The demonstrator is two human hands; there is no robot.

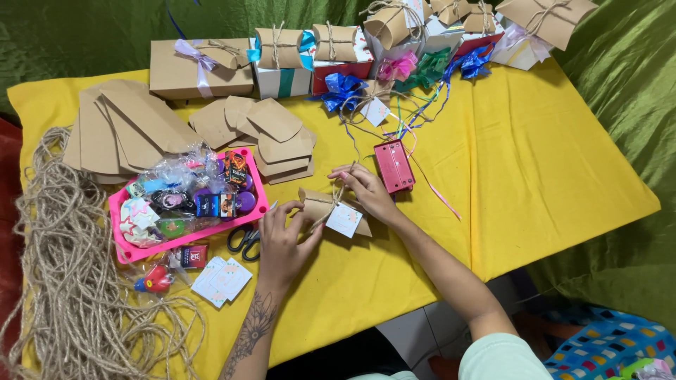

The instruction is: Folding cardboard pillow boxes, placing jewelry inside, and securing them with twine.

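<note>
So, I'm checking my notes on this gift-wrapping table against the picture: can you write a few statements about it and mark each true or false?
1. Both hands, left hand and right hand, touch the brown kraft-paper pillow box tied with twine. True.
2. The black-handled scissors lie in the pink plastic tray. False: they lie on the yellow tablecloth, beside the tray.
3. The heap of loose jute twine lies at the table's left end. True.
4. The small red rectangular box is in the right hand. False: it lies on the cloth just beyond it.
</note>
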